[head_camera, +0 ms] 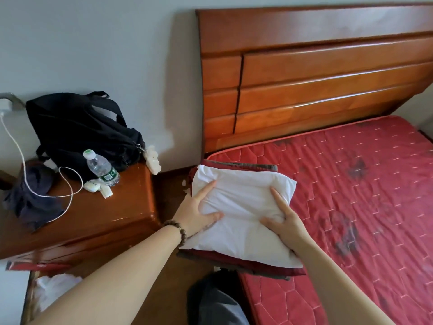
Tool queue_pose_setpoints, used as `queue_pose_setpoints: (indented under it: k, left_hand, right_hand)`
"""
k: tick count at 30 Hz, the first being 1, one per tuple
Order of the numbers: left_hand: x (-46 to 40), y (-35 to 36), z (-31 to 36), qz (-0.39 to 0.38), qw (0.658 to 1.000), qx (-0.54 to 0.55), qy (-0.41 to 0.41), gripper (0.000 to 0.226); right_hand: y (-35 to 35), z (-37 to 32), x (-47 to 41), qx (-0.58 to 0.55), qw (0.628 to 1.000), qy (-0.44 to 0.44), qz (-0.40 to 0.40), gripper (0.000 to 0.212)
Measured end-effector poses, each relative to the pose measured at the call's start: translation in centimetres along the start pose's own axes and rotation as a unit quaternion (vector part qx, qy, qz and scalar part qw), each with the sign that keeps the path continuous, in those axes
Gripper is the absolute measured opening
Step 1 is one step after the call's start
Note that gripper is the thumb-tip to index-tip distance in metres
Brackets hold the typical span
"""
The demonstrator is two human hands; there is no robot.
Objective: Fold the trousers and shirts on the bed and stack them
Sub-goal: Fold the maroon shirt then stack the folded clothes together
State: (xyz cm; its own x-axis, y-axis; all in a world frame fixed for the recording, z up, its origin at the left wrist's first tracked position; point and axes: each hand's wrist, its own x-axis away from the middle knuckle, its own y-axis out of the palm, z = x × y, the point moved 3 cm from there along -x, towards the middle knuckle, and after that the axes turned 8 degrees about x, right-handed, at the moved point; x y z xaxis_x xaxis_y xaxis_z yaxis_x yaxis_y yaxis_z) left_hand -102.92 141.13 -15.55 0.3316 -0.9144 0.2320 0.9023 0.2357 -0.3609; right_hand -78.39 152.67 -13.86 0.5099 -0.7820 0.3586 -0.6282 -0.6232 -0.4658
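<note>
Head view. Folded white shirt point(243, 207) on top of a stack, over a dark red garment point(246, 262) and a grey one point(253, 164) whose edges peek out beneath; whether these are trousers or shirts cannot be told. Stack at the near left corner of the bed point(351, 184), hard by the headboard point(316, 73), its left side overhanging the mattress edge a little. Left hand point(196, 214) flat on the shirt's left side, fingers point(206, 188) straight and spread, thumb pressed into the cloth, beaded bracelet point(178, 229) at the wrist. Right hand point(285, 221) on the shirt's right side, fingers straight as well, palm down, holding nothing. Both pressing rather than gripping, with creases gathered between them.

Probably the stacking step: top shirt set down and being smoothed or squared on the pile. No other loose garment on the visible mattress, so likely close to the end. Next move calls for flattening the puckers outward, lining the shirt's edges up with the layers below, and perhaps nudging the pile further onto the bed, away from the overhanging edge.

Beside the bed, a wooden nightstand point(93, 219) with a black bag point(77, 132), a water bottle point(100, 167), a white cable point(28, 184) and a dark cloth point(30, 202).
</note>
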Motion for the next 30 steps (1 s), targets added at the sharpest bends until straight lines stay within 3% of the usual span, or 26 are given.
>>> queue_pose_setpoints:
  k: [10, 16, 23, 27, 30]
  left_hand:
    - [-19.6, 5.2, -5.9, 0.093, 0.992, 0.020, -0.083, 0.083]
    - [-27.8, 7.9, -11.9, 0.141, 0.985, 0.052, -0.087, 0.086]
    - [-32.9, 11.1, -20.0, 0.090, 0.990, 0.004, -0.112, 0.080]
    - [-33.2, 11.4, -20.5, 0.105, 0.991, 0.018, -0.076, 0.077]
    - [-32.9, 11.5, -20.1, 0.157, 0.985, 0.029, -0.059, 0.077]
  right_hand:
    - [-4.5, 5.3, -25.9, 0.066, 0.992, 0.000, -0.104, 0.081]
    - [-3.7, 9.4, -38.0, 0.117, 0.983, -0.033, -0.137, 0.084]
    - [1.4, 17.7, -44.8, 0.193, 0.969, -0.027, -0.151, 0.085]
    - [1.5, 18.5, -45.7, 0.203, 0.970, -0.021, -0.130, 0.080]
    - [0.6, 17.8, -45.7, 0.206, 0.972, -0.039, -0.103, 0.081]
